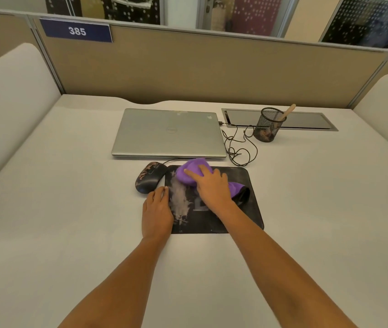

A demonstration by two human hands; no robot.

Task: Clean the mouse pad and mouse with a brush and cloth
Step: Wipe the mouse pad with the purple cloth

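Pressing down near the middle of the frame, the right hand [212, 188] lies flat with fingers spread over a purple cloth [194, 172], which sits on the upper part of the black mouse pad [247, 209]. A pale dusty smear [178, 200] streaks the pad's left side. The left hand [156, 213] rests on the pad's left edge, fingers held together and curled slightly, holding nothing. Just left of the pad's upper corner lies the black mouse [150, 179], its cable running toward the closed silver laptop [169, 133] above. To the upper right, a mesh cup [268, 126] holds a wooden-handled brush [287, 112]. Everything stands on the pale table [58, 185].
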